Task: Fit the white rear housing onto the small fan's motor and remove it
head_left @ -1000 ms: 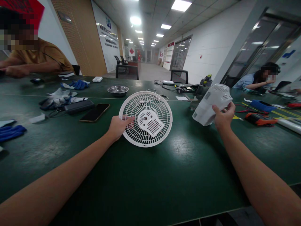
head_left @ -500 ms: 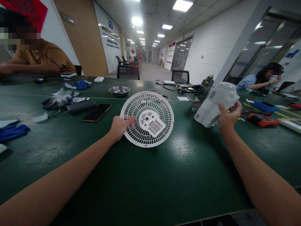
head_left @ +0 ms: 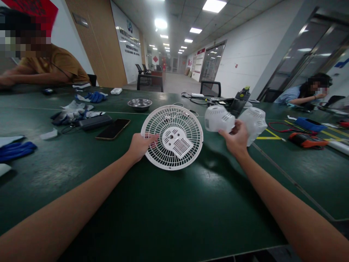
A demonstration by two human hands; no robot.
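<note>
My left hand point(head_left: 142, 146) pinches the left rim of a round white fan grille point(head_left: 182, 145), thumb in front. The grille is tilted upright over the green table, its slotted hub plate facing me. My right hand point(head_left: 236, 139) is closed on two white plastic fan housings with vent slots. One housing point(head_left: 218, 119) sticks out to the left of the fingers, close to the grille but apart from it. The other housing point(head_left: 253, 123) sits to the right, behind the hand. Parts of both housings and some fingertips are hidden.
A phone point(head_left: 113, 129), a dark case point(head_left: 96, 122) and work gloves point(head_left: 72, 112) lie to the left. A metal bowl point(head_left: 139, 104) stands behind the grille, a bottle point(head_left: 240, 102) behind the housings. An orange multimeter point(head_left: 307, 141) lies right. Two people sit at the table's sides.
My right hand has moved left toward the grille and turned. The housings, earlier seen together as one shape, now show as two separate pieces. My left hand and the grille have hardly moved.
</note>
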